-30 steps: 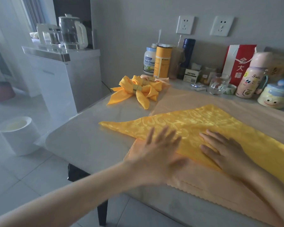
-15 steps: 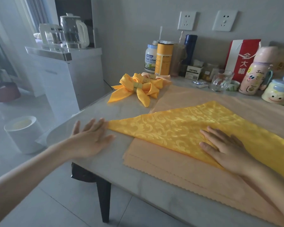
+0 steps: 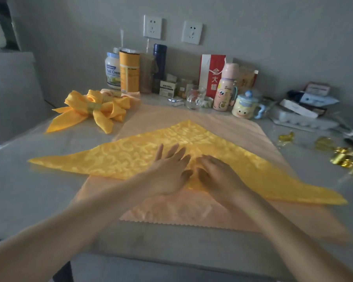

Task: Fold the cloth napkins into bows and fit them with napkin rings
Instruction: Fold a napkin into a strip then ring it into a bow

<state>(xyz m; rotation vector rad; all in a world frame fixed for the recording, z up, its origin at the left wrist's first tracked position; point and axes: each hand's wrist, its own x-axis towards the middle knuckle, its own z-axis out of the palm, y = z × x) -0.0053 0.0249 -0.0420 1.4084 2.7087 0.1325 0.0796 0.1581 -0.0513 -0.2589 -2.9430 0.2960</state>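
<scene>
— Where does the yellow napkin [image 3: 120, 157] lie?

— It is folded into a wide triangle and lies flat on a peach cloth [image 3: 192, 210] spread over the grey table [image 3: 35, 200]. The long edge faces the person and the peak points toward the wall. The left tip runs past the peach cloth onto bare tabletop.

— And the person's hands?

— Both are on the napkin, near the middle of that long edge. The left hand [image 3: 169, 171] lies palm down, with its fingers straight, spread and pointing away from the person. The right hand [image 3: 216, 174] is just beside it, also palm down. Its fingers are close together and a little bent, with the tips turned toward the left hand. A small pucker of yellow fabric rises between the two hands.

— Is either hand gripping the cloth?

— Neither is closed round it; both rest flat on the fabric.

— What else is on the table?

— A finished yellow bow [image 3: 110, 110] sits at the far left, well apart from the hands, with a gold band [image 3: 92, 106] round its middle. Loose gold napkin rings [image 3: 342, 157] lie near the right edge. A yellow canister [image 3: 129, 72], a glass [image 3: 195, 97], a pink bottle [image 3: 225, 88] and a smiling mug [image 3: 245, 104] stand along the wall.
</scene>
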